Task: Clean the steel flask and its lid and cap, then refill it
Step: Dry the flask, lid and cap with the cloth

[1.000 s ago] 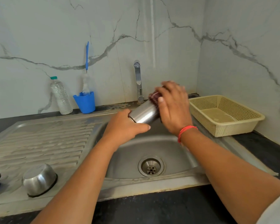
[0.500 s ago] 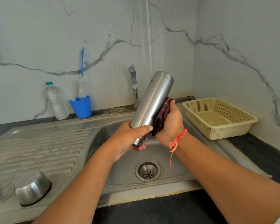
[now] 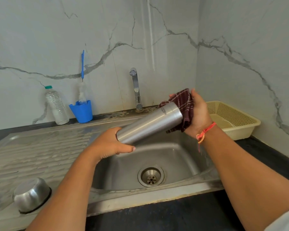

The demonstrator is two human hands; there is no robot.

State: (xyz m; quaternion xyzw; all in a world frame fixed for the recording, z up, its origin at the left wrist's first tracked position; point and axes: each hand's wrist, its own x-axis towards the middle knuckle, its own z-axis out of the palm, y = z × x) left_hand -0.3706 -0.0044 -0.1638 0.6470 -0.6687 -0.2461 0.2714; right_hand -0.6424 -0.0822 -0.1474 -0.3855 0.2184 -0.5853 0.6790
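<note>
Flask [image 3: 150, 124] tilted above the sink [image 3: 173, 155], one hand at each end.
From my screen: the left hand [image 3: 110, 144] grips its lower end, fingers curled round it; the right hand [image 3: 197, 114] holds a dark red checked cloth [image 3: 183, 105] cupped over the higher end, near the tap [image 3: 135, 87].

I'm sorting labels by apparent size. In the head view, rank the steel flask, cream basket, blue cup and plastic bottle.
1. cream basket and steel flask: close; the flask is nearer and partly covered, so unranked.
2. plastic bottle and blue cup, which look about alike.
</note>
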